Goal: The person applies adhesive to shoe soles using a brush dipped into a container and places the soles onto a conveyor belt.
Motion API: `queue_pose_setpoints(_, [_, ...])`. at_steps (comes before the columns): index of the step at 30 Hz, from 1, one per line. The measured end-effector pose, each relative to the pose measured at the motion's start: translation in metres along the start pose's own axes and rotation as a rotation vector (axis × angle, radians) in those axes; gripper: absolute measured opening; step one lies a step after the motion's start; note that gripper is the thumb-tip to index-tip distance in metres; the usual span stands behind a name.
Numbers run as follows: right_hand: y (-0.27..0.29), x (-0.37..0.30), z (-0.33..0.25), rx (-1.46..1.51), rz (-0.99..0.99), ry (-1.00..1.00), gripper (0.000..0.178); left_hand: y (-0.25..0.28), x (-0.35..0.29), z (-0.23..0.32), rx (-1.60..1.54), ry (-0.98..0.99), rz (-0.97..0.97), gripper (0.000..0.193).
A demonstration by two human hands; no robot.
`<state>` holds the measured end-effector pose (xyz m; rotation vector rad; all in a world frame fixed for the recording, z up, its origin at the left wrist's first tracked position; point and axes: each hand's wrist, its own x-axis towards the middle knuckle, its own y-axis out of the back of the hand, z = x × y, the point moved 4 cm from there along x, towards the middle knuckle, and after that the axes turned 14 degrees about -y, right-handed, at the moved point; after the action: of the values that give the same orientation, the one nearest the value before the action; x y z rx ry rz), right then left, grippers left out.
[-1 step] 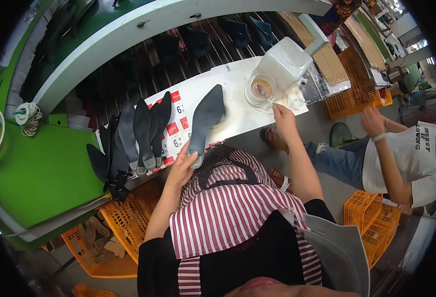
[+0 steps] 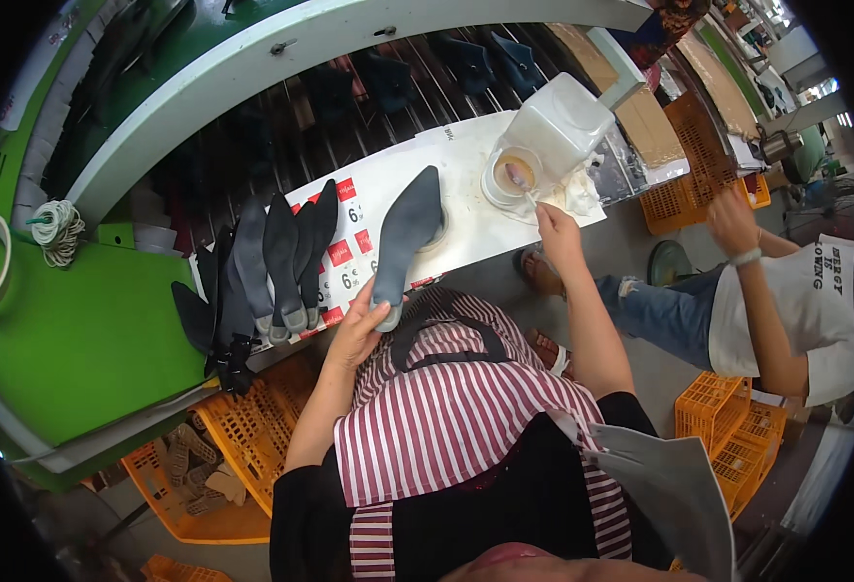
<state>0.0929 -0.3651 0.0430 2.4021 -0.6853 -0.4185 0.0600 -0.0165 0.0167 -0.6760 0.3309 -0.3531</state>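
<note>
My left hand (image 2: pixel 355 332) is closed on the heel end of a dark grey pointed shoe sole (image 2: pixel 408 225), its thumb on the light heel tip. The sole's toe points away from me over the white-covered bench. My right hand (image 2: pixel 560 235) pinches the thin pale handle of a brush (image 2: pixel 517 176). The brush head rests inside a white cup (image 2: pixel 492 186) holding a yellowish liquid. Behind the cup leans a translucent plastic container (image 2: pixel 564 114). Several dark soles (image 2: pixel 281 254) with pale heel tips stand in a bunch left of my left hand.
A rack with metal bars (image 2: pixel 349 126) lies beyond the bench under a pale curved frame (image 2: pixel 213 73). A green surface (image 2: pixel 87 359) is at the left. Orange crates (image 2: pixel 242 436) sit below. Another person (image 2: pixel 786 301) is at the right.
Both my hands keep their holds, and the sole and brush stay nearly in place. The whole view has shifted very slightly. At the right, the other person's raised hand has moved a little.
</note>
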Motion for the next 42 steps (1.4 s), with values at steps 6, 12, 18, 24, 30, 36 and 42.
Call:
queue_pose_setpoints(6, [-0.010, 0.001, 0.025, 0.226, -0.116, -0.134, 0.026, -0.006, -0.001, 0.010, 0.015, 0.020, -0.204, 0.091])
queue_pose_setpoints(12, [-0.015, 0.000, 0.025, 0.427, -0.195, -0.164, 0.028, -0.004, 0.002, 0.007, -0.022, 0.014, -0.262, 0.093])
queue_pose_setpoints(18, [-0.015, -0.002, 0.017, 0.406, -0.171, -0.095, 0.030, 0.013, 0.004, -0.001, -0.105, 0.042, -0.218, 0.090])
queue_pose_setpoints(24, [-0.016, -0.007, 0.013, 0.464, -0.188, -0.125, 0.031, 0.023, -0.001, -0.008, -0.160, 0.002, -0.126, 0.086])
queue_pose_setpoints(30, [-0.018, -0.005, 0.030, 0.517, -0.175, -0.243, 0.032, 0.016, -0.004, 0.003, -0.198, -0.025, -0.122, 0.080])
queue_pose_setpoints(36, [-0.020, -0.012, 0.032, 0.639, -0.228, -0.331, 0.032, 0.020, -0.004, -0.002, -0.176, -0.015, -0.067, 0.081])
queue_pose_setpoints(42, [-0.022, -0.015, 0.028, 0.731, -0.218, -0.284, 0.032, 0.018, -0.004, -0.003, -0.165, -0.023, -0.066, 0.080])
